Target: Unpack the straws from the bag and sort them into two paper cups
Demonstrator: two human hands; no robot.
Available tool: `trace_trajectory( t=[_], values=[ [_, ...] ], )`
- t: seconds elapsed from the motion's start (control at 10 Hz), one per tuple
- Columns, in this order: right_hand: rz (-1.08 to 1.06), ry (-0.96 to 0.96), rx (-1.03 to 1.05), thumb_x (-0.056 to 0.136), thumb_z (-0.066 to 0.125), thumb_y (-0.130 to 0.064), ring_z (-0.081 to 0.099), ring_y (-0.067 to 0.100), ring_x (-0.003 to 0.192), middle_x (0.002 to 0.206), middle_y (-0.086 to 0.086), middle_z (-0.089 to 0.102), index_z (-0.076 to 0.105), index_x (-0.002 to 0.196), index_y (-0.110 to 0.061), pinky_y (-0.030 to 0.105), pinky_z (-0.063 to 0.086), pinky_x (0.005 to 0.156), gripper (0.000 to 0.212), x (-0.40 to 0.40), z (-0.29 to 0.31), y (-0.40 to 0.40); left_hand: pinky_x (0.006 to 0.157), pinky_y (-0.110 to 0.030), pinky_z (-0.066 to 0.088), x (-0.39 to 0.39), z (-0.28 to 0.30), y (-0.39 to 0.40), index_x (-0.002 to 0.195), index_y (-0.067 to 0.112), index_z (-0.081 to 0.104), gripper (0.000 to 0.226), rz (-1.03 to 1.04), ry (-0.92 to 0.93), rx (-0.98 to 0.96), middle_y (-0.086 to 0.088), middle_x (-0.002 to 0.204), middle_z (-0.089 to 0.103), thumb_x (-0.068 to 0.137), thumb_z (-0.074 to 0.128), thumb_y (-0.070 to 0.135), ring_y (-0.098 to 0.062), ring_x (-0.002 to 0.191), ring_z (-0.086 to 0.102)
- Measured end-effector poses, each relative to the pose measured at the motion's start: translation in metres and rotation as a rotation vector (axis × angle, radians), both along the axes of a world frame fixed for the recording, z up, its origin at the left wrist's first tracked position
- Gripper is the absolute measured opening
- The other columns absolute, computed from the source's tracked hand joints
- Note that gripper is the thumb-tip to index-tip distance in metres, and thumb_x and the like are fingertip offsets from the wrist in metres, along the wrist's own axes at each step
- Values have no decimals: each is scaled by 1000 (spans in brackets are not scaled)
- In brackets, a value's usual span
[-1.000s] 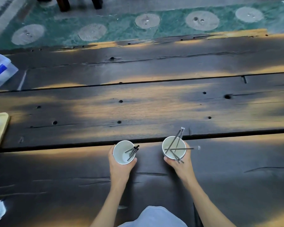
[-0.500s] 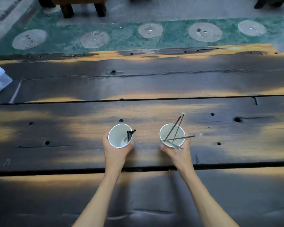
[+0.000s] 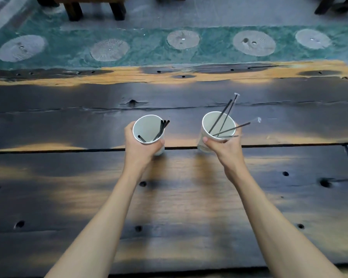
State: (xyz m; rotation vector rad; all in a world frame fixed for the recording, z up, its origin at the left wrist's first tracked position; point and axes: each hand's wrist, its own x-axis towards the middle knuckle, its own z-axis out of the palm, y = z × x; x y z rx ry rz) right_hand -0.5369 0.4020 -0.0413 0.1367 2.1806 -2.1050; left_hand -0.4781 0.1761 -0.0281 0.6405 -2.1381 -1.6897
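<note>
**Straws sorted, cups held out**

While each paper cup is gripped by curled fingers, the left hand (image 3: 138, 146) holds the left cup (image 3: 148, 129) of short straws (image 3: 162, 127), the right hand (image 3: 225, 148) the right cup (image 3: 217, 127) of long straws (image 3: 227, 113). No bag or loose straw is seen on the table (image 3: 189, 197); sorting is judged nearly finished.

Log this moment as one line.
left hand: grips left cup, short black straws inside | right hand: grips right cup, long straws sticking out | table: cups side by side
</note>
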Motion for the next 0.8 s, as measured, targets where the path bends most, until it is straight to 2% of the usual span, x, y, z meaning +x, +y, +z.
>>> trace_trajectory(
  t=[0.1, 0.2, 0.3, 0.5, 0.6, 0.7, 0.8],
  values=[
    [12, -19, 37, 61, 88, -26, 62, 18, 115, 126, 3, 62, 38, 131, -27, 48, 53, 99, 86, -27, -13, -5, 89, -19, 47, -25, -11, -7, 123, 25, 43, 73, -17, -14, 35, 17, 113, 52, 64, 85, 14, 7, 101, 55],
    [16, -14, 48, 62, 88, -26, 62, 16, 115, 125, 1, 62, 38, 131, -26, 47, 52, 100, 85, -44, -25, -9, 96, -31, 50, -43, -21, -8, 128, 21, 42, 79, -8, -29, 37, 14, 115, 54, 62, 85, 20, 1, 105, 56],
    [25, -12, 57, 64, 87, -23, 61, 14, 115, 124, 0, 62, 38, 129, -27, 45, 52, 100, 82, -53, -36, -12, 96, -35, 51, -53, -30, -8, 128, 20, 42, 77, -16, -34, 19, 15, 114, 54, 64, 85, 14, -1, 104, 56],
    [49, -20, 91, 62, 89, -26, 60, 17, 119, 128, 2, 60, 37, 132, -28, 49, 49, 103, 88, -61, -50, -18, 91, -20, 48, -55, -41, -11, 130, 18, 41, 78, -10, -31, 16, 20, 112, 52, 66, 84, 10, 15, 98, 54],
    [53, -30, 88, 60, 89, -26, 58, 19, 121, 130, 1, 59, 36, 132, -31, 50, 48, 104, 89, -61, -59, -18, 95, -21, 48, -52, -46, -11, 132, 19, 39, 80, -15, -37, 20, 21, 115, 51, 66, 85, 9, 17, 99, 53],
    [85, -58, 73, 64, 86, -16, 55, 16, 125, 134, 0, 54, 32, 138, -27, 47, 46, 107, 93, -54, -51, -15, 105, -28, 45, -46, -44, -13, 138, 24, 35, 90, -56, -56, 65, 17, 126, 51, 66, 86, 9, 7, 114, 53],
    [75, -63, 91, 69, 86, -17, 41, 13, 136, 151, -4, 38, 22, 148, -30, 44, 35, 116, 102, -37, -44, -11, 115, -39, 33, -31, -42, -14, 146, 33, 24, 104, -17, -117, 20, 9, 148, 39, 65, 88, 26, -8, 136, 38]
  ],
)
